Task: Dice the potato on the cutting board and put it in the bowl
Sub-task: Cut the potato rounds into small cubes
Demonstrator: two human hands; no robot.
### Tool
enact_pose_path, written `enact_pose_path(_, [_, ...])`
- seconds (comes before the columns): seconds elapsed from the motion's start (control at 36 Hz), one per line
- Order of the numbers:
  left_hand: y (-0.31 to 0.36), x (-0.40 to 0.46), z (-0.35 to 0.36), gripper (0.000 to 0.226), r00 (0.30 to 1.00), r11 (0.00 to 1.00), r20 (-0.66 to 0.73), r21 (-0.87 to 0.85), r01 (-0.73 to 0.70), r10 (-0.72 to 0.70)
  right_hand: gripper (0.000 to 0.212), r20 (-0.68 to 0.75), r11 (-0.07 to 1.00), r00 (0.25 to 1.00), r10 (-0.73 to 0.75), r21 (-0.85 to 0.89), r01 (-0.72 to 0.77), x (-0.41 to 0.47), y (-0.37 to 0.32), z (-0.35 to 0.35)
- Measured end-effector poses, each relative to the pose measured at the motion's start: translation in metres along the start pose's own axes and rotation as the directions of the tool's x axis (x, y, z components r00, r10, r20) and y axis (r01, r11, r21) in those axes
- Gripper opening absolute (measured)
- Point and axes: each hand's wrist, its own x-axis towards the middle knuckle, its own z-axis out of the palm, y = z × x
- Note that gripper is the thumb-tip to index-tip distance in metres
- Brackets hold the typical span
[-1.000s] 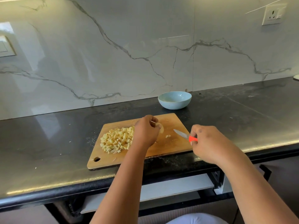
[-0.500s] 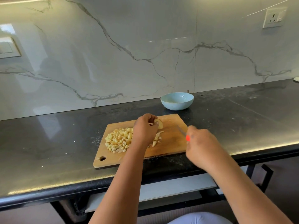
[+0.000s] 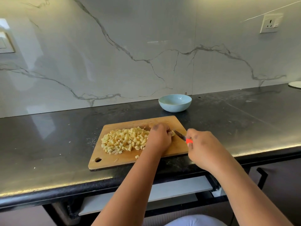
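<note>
A wooden cutting board (image 3: 164,120) lies on the black counter, with a heap of pale diced potato (image 3: 123,140) on its left half. My left hand (image 3: 158,137) sits curled on the board just right of the heap, holding a small potato piece (image 3: 173,133) that is mostly hidden by my fingers. My right hand (image 3: 203,148) grips a knife (image 3: 180,136) by its orange handle, and the blade points left, touching that piece. An empty light blue bowl (image 3: 175,102) stands behind the board near the wall.
The black counter (image 3: 48,144) runs left and right, with a marble wall behind it. A white plate edge (image 3: 295,84) shows at the far right. A wall socket (image 3: 270,23) is high on the right. A drawer front sits below the counter edge.
My left hand slid down and right over the remaining piece. My right hand brought the knife blade in against it. The view moved closer to the board.
</note>
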Motion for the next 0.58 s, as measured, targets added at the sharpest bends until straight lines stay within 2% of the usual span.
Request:
enact_pose_path(0.28, [-0.001, 0.000, 0.005, 0.022, 0.998, 0.997, 0.002, 0.041, -0.067, 0.067, 0.012, 0.009, 0.999, 0.999, 0.047, -0.025, -0.047, 0.002, -0.014, 0.013])
enact_pose_path(0.36, [-0.001, -0.001, 0.004, 0.025, 0.997, 0.995, 0.018, 0.067, -0.071, 0.070, 0.017, 0.021, 0.998, 0.998, 0.054, -0.025, -0.054, 0.005, -0.017, 0.014])
enact_pose_path(0.47, [-0.003, -0.002, 0.003, 0.027, 0.998, 0.996, 0.020, 0.065, -0.063, 0.062, 0.012, 0.080, 0.998, 0.997, 0.022, -0.067, -0.016, -0.008, -0.014, -0.002])
enact_pose_path(0.58, [-0.005, -0.006, 0.002, 0.027, 0.999, 0.999, 0.014, 0.030, -0.046, 0.045, 0.011, 0.115, 0.993, 0.992, 0.052, -0.116, -0.038, -0.023, -0.009, -0.025])
